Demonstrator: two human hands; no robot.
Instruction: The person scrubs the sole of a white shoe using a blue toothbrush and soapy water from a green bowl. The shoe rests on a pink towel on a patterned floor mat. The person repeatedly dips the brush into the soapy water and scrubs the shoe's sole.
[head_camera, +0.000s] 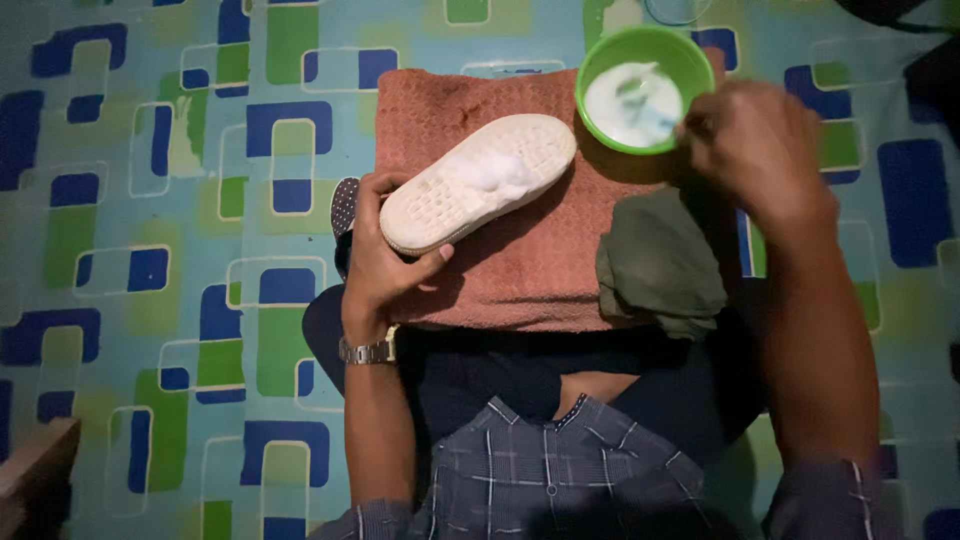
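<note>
Left hand (385, 262) grips the white rubber-soled shoe (478, 180), foam-dabbed mid-sole (most remains unscrubbed), while right hand (755, 145) dips something into the far-right green plastic bowl (690, 60).

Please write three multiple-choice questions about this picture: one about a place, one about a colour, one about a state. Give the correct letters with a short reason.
1. Where does the shoe lie?
A. on the brown towel
B. inside the bowl
C. on bare floor

2. What colour is the bowl?
A. red
B. green
C. black

3. How is the shoe turned?
A. sole up
B. sole down
C. standing on its heel

Answers: 1 A, the towel shows under it, with the left hand gripping its heel end. 2 B, its rim is bright green beside the right hand. 3 A, the white tread faces the camera, with foam on it.
</note>
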